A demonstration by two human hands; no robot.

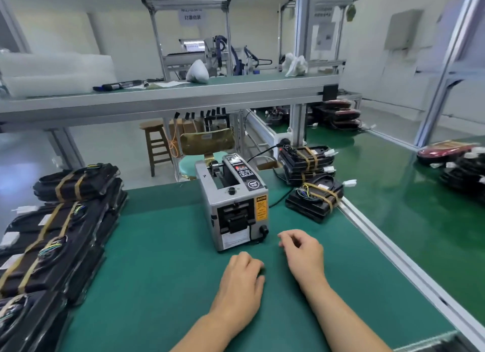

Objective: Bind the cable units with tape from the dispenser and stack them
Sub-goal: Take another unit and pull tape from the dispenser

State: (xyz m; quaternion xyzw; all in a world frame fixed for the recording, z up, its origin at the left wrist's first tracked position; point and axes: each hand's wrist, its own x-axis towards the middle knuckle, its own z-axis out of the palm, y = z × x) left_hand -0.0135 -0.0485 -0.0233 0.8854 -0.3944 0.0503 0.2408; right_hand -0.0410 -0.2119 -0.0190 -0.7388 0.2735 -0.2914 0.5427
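We locate the tape dispenser point(233, 207) near the middle of the green mat point(162, 273), upright, with its outlet slot facing the person. A black power cord point(278, 200) leaves its right side.

Both hands are just in front of the dispenser. The left hand point(240, 286) rests palm down on the mat with its fingers loosely bent, released and grasping nothing. The right hand point(304, 254) is beside the dispenser's lower right corner. Its fingers are loosely curled and we see nothing held in them.

The cable units are in two groups:
- Left stacks point(52, 233): black units bound with tan tape bands, piled in several layers along the left edge of the mat.
- Right units: one bound unit point(315, 199) lies tilted at the right edge of the mat, just beside the dispenser. A short stack point(305, 162) stands behind it.

Beyond the mat we see a wooden stool point(156, 147) and a chair point(207, 141) on the floor. An upper shelf point(157, 97) spans the bench above them.
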